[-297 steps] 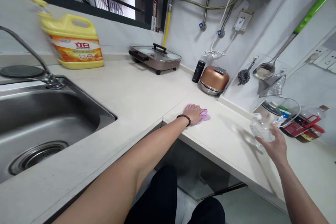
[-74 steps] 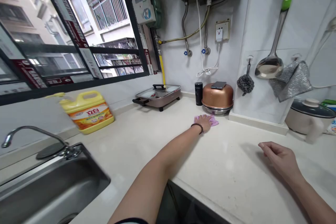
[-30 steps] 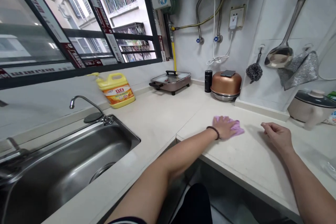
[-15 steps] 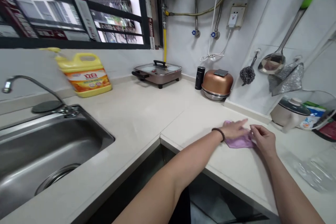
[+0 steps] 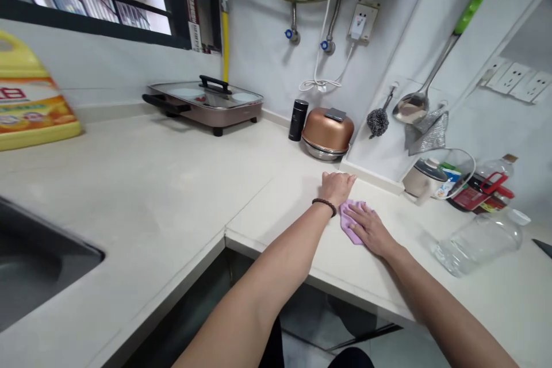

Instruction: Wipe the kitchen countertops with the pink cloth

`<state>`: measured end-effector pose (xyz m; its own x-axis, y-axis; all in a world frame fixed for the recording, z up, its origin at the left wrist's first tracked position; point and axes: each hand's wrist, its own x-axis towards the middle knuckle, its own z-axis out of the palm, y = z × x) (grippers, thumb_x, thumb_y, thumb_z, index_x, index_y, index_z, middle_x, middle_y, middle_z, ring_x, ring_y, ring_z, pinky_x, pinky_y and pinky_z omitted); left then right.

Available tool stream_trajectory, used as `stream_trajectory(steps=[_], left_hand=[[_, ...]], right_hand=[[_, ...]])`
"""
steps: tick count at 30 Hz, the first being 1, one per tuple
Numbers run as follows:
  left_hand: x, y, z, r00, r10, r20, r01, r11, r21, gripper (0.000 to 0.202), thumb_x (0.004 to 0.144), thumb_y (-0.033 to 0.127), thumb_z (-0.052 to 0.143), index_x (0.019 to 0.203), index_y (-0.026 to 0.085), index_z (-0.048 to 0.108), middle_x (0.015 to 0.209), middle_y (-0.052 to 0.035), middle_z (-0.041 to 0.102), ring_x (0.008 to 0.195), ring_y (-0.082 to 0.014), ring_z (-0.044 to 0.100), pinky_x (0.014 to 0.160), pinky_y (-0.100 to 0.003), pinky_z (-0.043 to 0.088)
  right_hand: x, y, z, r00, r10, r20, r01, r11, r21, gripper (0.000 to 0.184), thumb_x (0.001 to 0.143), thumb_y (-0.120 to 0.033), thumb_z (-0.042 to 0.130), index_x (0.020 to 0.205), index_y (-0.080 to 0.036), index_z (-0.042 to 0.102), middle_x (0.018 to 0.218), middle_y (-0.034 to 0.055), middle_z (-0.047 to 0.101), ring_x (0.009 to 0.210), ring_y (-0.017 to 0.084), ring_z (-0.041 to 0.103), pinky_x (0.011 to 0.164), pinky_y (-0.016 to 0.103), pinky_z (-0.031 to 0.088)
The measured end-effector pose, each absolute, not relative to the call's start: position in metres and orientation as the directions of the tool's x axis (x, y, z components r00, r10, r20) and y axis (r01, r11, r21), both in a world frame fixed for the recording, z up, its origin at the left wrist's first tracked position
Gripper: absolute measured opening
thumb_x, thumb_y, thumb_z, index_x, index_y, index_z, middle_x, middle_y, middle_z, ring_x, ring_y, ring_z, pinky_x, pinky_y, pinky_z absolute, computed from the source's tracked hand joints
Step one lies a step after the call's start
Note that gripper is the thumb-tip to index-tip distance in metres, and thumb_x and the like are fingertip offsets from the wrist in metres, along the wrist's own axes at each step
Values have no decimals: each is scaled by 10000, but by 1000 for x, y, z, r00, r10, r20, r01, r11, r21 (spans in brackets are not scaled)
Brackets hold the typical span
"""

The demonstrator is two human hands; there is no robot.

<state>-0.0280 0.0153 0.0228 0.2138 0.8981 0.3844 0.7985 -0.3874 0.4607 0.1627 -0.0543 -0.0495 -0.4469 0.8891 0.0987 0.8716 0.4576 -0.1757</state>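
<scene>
A pink-purple cloth (image 5: 349,224) lies on the pale countertop (image 5: 276,207), partly covered by a hand. My right hand (image 5: 370,229) rests flat on top of it, fingers stretched out and spread, pressing it against the surface. Just to the upper left, my left hand (image 5: 337,186) is curled into a fist close to the counter, apart from the cloth's far edge. Nothing shows inside that fist. A dark beaded bracelet (image 5: 324,206) circles the left wrist.
A copper-coloured bowl (image 5: 325,129) and black flask (image 5: 298,121) stand behind the hands. To the right lies a clear plastic bottle (image 5: 483,241). An electric pan (image 5: 207,106), yellow jug (image 5: 34,100) and sink (image 5: 38,264) are leftward. The counter's inner corner (image 5: 225,233) is nearby.
My left hand has come off the cloth and closed. My right hand has gone from a pinch at the cloth's edge to flat on top. The view has turned right.
</scene>
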Motion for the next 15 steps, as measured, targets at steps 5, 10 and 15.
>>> stream_trajectory(steps=[5,10,15], left_hand=[[-21,11,21,254,917,308,769,-385,510,504,1115,414,350,969,167,765,1051,-127,791,1041,-282,718,996,-435,403],[-4,6,11,343,899,271,733,-437,522,483,1093,401,390,921,175,780,1036,-132,792,1031,-289,734,933,-391,491],[-1,8,10,343,910,235,749,-415,517,440,1056,438,462,964,170,799,1048,-149,793,1029,-297,746,848,-350,544]], right_hand=[[239,-81,-60,-147,987,68,989,146,12,581,1096,-452,224,1647,-328,361,1714,18,281,1590,334,191,1228,631,252],[297,-44,-57,193,972,136,964,-213,160,601,1067,-373,239,1586,-189,480,1639,94,431,1565,361,255,1233,622,240],[284,22,-51,139,981,134,981,-155,120,589,1046,-301,247,1511,-95,544,1547,189,527,1477,303,438,1209,489,330]])
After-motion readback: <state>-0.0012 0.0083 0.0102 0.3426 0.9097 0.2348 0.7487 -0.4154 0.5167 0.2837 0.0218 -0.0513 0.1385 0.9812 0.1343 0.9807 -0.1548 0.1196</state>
